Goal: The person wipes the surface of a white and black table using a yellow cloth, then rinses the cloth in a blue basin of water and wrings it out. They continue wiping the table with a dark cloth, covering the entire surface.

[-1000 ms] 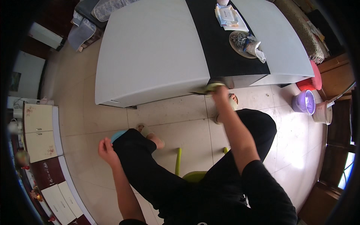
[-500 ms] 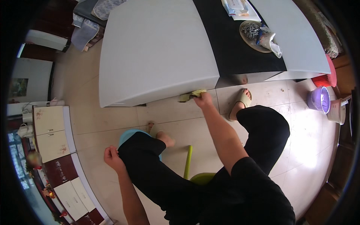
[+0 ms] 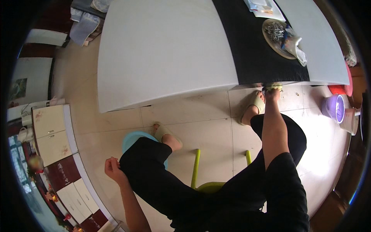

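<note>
My right hand (image 3: 273, 94) is closed round a crumpled yellow-green cloth (image 3: 275, 86) at the near side of a coffee table (image 3: 166, 50). The cloth lies against the front face, below the table's black middle strip; a small dark patch shows beside the fingers. The table has a white top on either side of that strip. By my left knee, my left hand (image 3: 113, 168) hangs with its fingers loosely curled and nothing visible in them. Under that knee, partly hidden by my leg, is a light blue basin (image 3: 133, 138).
On the table's strip stand a round tray (image 3: 275, 36) of small metal pieces with a white packet, and papers (image 3: 266, 8). I sit on a green stool (image 3: 210, 187). A purple bucket (image 3: 333, 108) is at the right; cream cabinets (image 3: 50, 120) line the left.
My right hand has moved right with the cloth, from below the white part of the table to the front of the black strip. My left hand stays by the knee. The view has shifted slightly.
</note>
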The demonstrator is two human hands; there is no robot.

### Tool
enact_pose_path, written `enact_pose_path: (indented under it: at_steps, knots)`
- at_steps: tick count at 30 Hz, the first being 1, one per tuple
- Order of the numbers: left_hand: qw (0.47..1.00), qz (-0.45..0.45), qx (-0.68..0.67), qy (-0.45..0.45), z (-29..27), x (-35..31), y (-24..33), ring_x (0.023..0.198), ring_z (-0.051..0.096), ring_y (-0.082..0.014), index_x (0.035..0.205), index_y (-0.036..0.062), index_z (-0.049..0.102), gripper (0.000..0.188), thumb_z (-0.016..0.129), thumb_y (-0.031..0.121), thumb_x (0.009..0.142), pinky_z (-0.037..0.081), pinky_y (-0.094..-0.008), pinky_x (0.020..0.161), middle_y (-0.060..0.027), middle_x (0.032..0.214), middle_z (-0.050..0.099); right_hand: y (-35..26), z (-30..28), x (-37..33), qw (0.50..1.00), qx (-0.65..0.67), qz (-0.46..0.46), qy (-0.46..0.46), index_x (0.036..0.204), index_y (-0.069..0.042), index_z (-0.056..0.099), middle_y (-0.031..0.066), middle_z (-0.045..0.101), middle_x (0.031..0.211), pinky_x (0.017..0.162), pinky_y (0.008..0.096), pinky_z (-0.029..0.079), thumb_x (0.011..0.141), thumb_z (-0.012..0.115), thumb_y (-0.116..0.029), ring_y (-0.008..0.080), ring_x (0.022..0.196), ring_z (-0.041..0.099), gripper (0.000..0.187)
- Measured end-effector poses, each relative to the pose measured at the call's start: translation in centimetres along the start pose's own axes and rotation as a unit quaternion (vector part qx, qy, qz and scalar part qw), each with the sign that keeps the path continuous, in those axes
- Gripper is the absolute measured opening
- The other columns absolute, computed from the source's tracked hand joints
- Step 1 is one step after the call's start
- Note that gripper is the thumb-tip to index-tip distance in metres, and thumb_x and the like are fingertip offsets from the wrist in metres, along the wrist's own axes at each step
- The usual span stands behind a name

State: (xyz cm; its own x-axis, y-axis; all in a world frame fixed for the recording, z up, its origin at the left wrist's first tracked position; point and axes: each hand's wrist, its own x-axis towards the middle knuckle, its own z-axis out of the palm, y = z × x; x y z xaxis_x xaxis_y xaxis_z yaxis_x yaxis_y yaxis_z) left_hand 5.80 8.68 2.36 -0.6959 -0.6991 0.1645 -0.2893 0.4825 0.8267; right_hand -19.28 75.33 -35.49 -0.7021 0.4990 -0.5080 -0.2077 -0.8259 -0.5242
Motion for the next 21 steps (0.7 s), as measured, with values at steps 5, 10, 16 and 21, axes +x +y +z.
enact_pose_path:
  at_steps: [5,10,16,21]
  knots:
    - [1.0,0.004,0.002,-0.006,-0.2,-0.2,0.0,0.056,0.039,-0.0061,0.072,0.0019,0.056,0.022,0.056,0.012,0.092,0.03,-0.0227,0.051,0.0001,0.063,0.049,18.3,4.4,-12.0,0.957,-0.101,0.256,0.093,0.117,-0.007,0.053,0.0094,0.058,0.113,0.09,0.0468,0.048,0.098,0.04,-0.026,0.0276,0.1,0.057,0.03]
    - [1.0,-0.005,-0.005,0.009,0.5,-0.1,1.0,0.058,0.041,-0.0059,0.072,0.0023,0.055,0.022,0.057,0.011,0.092,0.031,-0.0208,0.053,0.0008,0.064,0.049,32.2,14.8,-28.1,0.902,-0.009,0.425,0.079,0.124,-0.006,0.05,0.0121,0.054,0.123,0.102,0.0571,0.033,0.097,0.04,-0.023,0.0327,0.113,0.05,0.033]
    - [0.998,-0.027,-0.036,0.038,-2.2,-1.0,0.1,0.06,0.044,-0.0075,0.072,0.0025,0.054,0.021,0.056,0.01,0.091,0.034,-0.0216,0.055,-0.0004,0.066,0.051,20.5,6.5,-19.4,0.963,-0.105,0.227,0.101,0.117,-0.002,0.055,0.0142,0.056,0.124,0.096,0.0481,0.043,0.095,0.047,-0.014,0.0302,0.115,0.053,0.028]
    - [0.993,-0.009,-0.097,0.064,-3.1,-0.7,-0.8,0.06,0.044,-0.0081,0.071,0.0021,0.054,0.018,0.055,0.007,0.089,0.034,-0.0216,0.056,-0.0015,0.067,0.053,17.1,6.6,-14.7,0.966,-0.238,0.095,0.037,0.132,-0.01,0.047,0.0104,0.049,0.137,0.106,0.0485,0.034,0.097,0.04,-0.031,0.0316,0.126,0.045,0.042]
